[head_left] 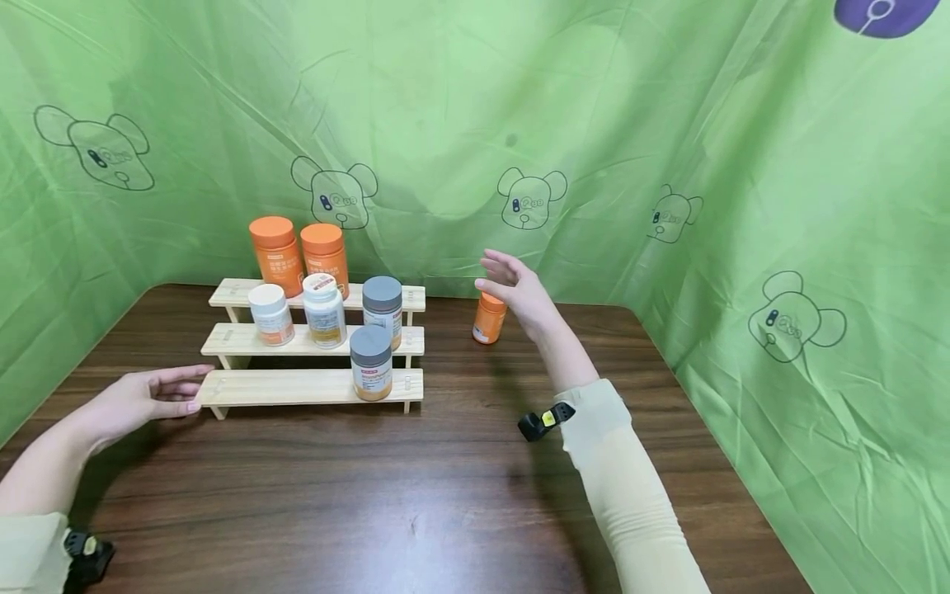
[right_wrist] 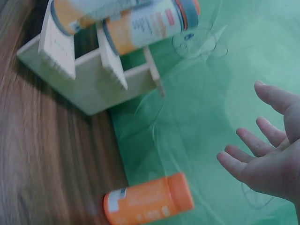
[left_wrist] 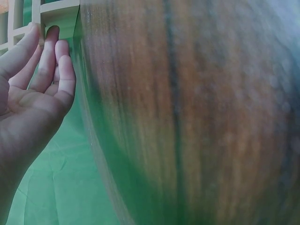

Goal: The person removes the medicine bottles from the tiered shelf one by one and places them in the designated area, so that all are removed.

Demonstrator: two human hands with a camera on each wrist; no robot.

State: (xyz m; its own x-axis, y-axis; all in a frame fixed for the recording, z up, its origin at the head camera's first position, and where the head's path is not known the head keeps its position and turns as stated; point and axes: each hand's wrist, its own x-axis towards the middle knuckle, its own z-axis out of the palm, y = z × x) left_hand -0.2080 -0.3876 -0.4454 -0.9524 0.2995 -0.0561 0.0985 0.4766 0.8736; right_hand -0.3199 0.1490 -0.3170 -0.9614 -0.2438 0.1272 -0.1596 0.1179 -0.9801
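Observation:
A three-step wooden rack stands on the table, and my left hand holds the left end of its lowest step between thumb and fingers. In the left wrist view, the left hand meets the pale wood at its fingertips. My right hand is raised over a small orange bottle right of the rack, fingers spread and holding nothing. The right wrist view shows a gap between the right hand and the upright orange bottle.
Two large orange bottles occupy the top step's left. White bottles and grey-lidded jars stand on the steps. A green curtain with bear drawings surrounds the back and sides of the dark wooden table.

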